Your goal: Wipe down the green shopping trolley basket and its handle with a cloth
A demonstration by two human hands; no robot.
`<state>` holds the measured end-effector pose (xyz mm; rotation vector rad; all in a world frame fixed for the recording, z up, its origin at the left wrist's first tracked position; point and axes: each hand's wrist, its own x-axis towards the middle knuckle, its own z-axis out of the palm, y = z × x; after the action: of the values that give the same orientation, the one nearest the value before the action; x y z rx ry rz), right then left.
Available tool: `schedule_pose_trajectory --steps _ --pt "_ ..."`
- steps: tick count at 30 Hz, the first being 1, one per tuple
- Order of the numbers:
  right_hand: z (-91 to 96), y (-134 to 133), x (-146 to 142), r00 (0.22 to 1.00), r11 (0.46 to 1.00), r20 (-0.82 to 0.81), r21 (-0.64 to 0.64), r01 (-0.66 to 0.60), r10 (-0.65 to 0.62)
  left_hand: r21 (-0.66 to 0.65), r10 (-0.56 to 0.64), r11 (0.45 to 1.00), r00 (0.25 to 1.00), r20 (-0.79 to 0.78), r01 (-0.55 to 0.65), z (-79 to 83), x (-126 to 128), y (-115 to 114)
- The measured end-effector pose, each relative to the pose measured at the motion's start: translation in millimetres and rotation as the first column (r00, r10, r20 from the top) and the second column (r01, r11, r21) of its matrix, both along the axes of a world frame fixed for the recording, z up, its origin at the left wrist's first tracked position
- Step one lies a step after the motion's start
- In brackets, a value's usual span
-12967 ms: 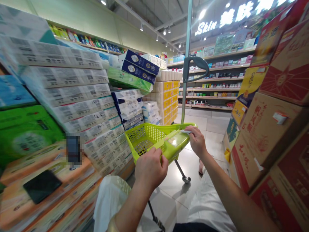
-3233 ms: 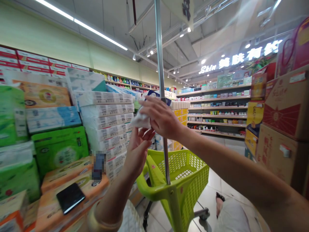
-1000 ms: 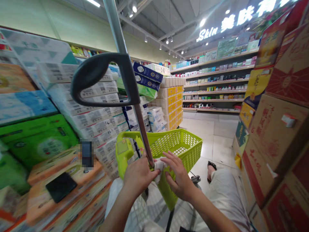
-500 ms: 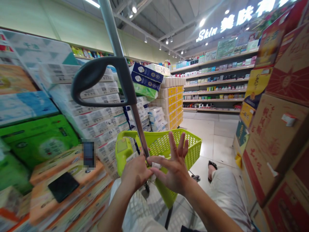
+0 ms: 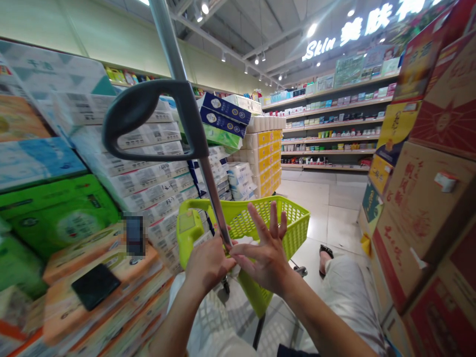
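A grey metal pole [image 5: 213, 193] rises in front of me, leaning left at the top. Partway up it carries a dark grey loop-shaped handle [image 5: 186, 121]. At the pole's lower end my left hand [image 5: 206, 260] is closed, fingers curled around it. My right hand [image 5: 266, 253] meets it there, with thumb and index finger brought together at the pole's end and the other fingers spread upward. What lies in that pinch is too small to make out. Something white [image 5: 247, 240], possibly paper, shows behind the right fingers. Close behind both hands stands a lime-green shopping cart [image 5: 293, 223].
On the left, tissue packs [image 5: 156, 168] are stacked high; a black flat object [image 5: 95, 286] and a blurred-out phone-like item [image 5: 134, 235] lie on orange packs. Cardboard boxes [image 5: 420, 198] form a wall on the right. Stocked shelves [image 5: 334, 126] stand across the tiled floor [image 5: 316, 198].
The pole's handle has shifted slightly left and up in view. My right thumb and index finger have drawn closer together. My left hand keeps its place on the pole.
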<state>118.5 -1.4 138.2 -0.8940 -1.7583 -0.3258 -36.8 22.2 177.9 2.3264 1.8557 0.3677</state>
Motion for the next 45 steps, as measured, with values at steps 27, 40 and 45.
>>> schedule_pose_trajectory --steps 27,40,45 --pt "-60.2 75.3 -5.9 0.977 0.980 -0.210 -0.184 -0.079 0.040 0.162 -0.091 0.983 0.996 -0.010 0.092 -10.6 -21.0 25.8" --pt "-79.1 70.2 -22.9 0.933 0.938 -0.246 -0.164 -0.307 0.262 0.194 -0.064 0.979 0.998 -0.025 0.068 -18.8 -25.1 38.9" --pt "-80.3 77.8 -25.1 0.967 0.951 -0.158 -0.206 -0.229 0.198 0.160 -0.052 0.986 0.999 -0.001 0.052 -21.6 -27.5 48.1"
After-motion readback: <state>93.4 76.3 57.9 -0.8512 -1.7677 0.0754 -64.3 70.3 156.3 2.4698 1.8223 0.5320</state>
